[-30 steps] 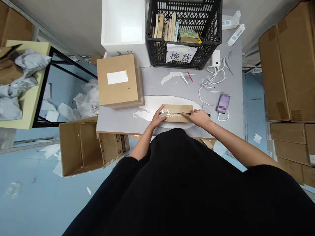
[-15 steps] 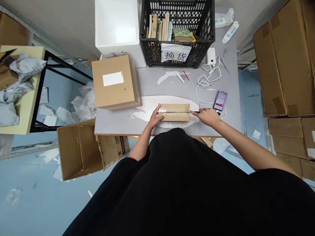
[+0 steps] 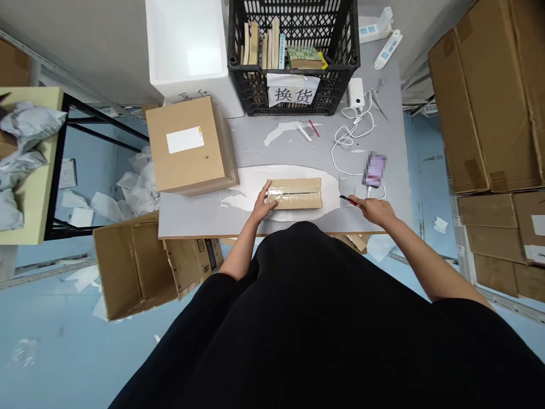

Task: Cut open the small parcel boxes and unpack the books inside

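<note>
My left hand (image 3: 263, 204) lies open, palm down, on a small taped cardboard carton (image 3: 294, 193), which sits on a white oval patch (image 3: 247, 184) on the counter (image 3: 272, 142). My right hand (image 3: 374, 211) pinches a slim black-and-red craft knife (image 3: 348, 200) near the carton, not touching it. Ahead, a black plastic crate (image 3: 251, 96) of books carries a paper sign (image 3: 293, 90) reading 换货; a larger cardboard box (image 3: 187, 162) at my left has a blank white label (image 3: 184, 140)
</note>
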`<state>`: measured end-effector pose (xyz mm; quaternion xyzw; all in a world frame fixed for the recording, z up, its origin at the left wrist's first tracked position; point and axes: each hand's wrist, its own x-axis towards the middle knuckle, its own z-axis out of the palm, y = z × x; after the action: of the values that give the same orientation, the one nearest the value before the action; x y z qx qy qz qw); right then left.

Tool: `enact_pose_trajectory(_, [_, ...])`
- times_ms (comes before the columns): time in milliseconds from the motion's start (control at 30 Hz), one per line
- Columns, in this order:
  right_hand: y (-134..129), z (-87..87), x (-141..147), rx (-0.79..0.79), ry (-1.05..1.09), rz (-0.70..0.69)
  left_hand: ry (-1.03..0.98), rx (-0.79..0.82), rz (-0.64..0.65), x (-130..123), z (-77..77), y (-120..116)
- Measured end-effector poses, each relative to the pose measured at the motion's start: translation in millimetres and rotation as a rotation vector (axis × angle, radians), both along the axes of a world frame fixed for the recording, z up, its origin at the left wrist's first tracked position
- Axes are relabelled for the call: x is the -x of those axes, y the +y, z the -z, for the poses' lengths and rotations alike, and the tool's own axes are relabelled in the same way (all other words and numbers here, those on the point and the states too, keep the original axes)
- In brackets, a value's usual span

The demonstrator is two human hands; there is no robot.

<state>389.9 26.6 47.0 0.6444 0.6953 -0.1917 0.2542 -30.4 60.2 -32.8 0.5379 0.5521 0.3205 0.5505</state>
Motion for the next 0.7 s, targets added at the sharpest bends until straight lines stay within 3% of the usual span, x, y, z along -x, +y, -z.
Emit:
enact_pose_trajectory(233, [-16,73.9,37,-0.058,0.355,0.351,0.124,-0.059,-0.018,-4,-2.2,-1])
enact_pose_trajectory(367, [-26,98.5,52,-0.016,0.583,0.643,0.318,-0.12,-0.054,-12,-14.7,-7])
enact_pose_trajectory(533, [-30,91.8,61,0.031,0.904,0.928,0.417,-0.257,0.015,-39,-31.4,-10])
enact_pose_trajectory(700, [-26,66.6,60,0.023,1.138,0.951,0.441,-0.371,0.272,-78,-37.4,0])
